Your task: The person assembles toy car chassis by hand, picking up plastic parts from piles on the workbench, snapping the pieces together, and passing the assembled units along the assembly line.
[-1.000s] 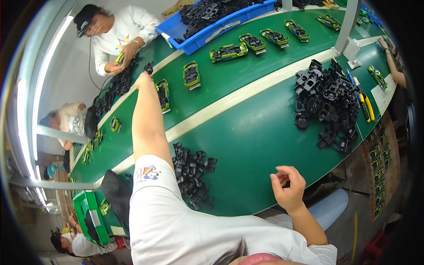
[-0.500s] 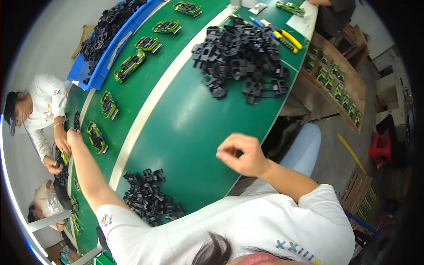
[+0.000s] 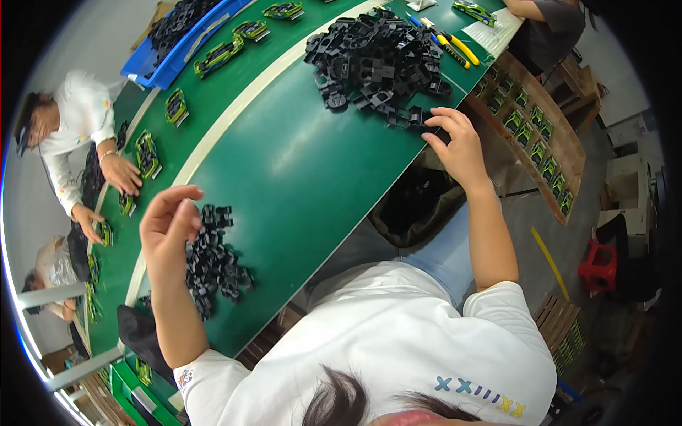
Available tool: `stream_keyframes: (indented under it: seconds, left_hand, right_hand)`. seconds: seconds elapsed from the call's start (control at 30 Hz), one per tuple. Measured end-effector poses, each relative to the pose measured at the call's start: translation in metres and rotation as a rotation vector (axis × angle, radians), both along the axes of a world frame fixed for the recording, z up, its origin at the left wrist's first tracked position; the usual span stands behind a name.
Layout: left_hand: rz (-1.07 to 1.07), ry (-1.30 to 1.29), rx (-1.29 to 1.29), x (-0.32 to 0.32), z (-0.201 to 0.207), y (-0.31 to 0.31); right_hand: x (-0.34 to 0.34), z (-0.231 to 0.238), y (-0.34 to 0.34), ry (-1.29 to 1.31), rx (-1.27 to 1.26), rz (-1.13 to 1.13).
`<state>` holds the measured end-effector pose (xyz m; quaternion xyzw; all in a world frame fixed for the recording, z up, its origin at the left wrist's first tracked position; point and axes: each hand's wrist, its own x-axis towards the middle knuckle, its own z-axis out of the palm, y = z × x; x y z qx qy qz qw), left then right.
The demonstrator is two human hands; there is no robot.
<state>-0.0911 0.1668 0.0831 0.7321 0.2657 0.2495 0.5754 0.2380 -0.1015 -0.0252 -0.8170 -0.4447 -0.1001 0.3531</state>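
My right hand (image 3: 458, 142) is at the near right edge of a large heap of black plastic parts (image 3: 376, 64). Its thumb and fingers are apart around the end of one black part (image 3: 410, 117); I cannot make out whether they touch it. My left hand (image 3: 169, 226) hovers beside a smaller pile of similar black parts (image 3: 217, 266), fingers curved and apart, with nothing visible in it. Several green toy car bodies with black insides stand along the far strip of the table, one car body (image 3: 147, 155) just beyond my left hand.
A blue bin (image 3: 167, 67) of black parts stands at the far left. Yellow-handled pliers (image 3: 458, 50) and a green toy car (image 3: 474, 13) lie at the back right. A co-worker's hand (image 3: 121, 174) reaches in from the left. A tray (image 3: 561, 135) of green cars is beyond the right edge.
My left hand has come back from beside the co-worker's hand to the small pile. My right hand has moved away from me to the large heap, its fingers opening. The view has shifted.
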Motion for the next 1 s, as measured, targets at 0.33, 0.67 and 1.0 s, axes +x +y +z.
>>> stream_keyframes:
  seconds: [0.33, 0.67, 1.0]
  left_hand:
    - [-0.100, 0.080, -0.130, -0.002, -0.029, -0.070]
    - [0.156, -0.274, -0.404, -0.005, -0.071, -0.071]
    - [0.654, -0.475, -0.229, -0.053, -0.046, -0.023]
  right_hand:
    - [-0.090, 0.015, 0.049, 0.631, 0.161, 0.343]
    - [-0.211, 0.024, 0.114, 1.714, 0.071, 0.677]
    - [-0.213, 0.009, 0.210, 0.063, 0.086, 0.710]
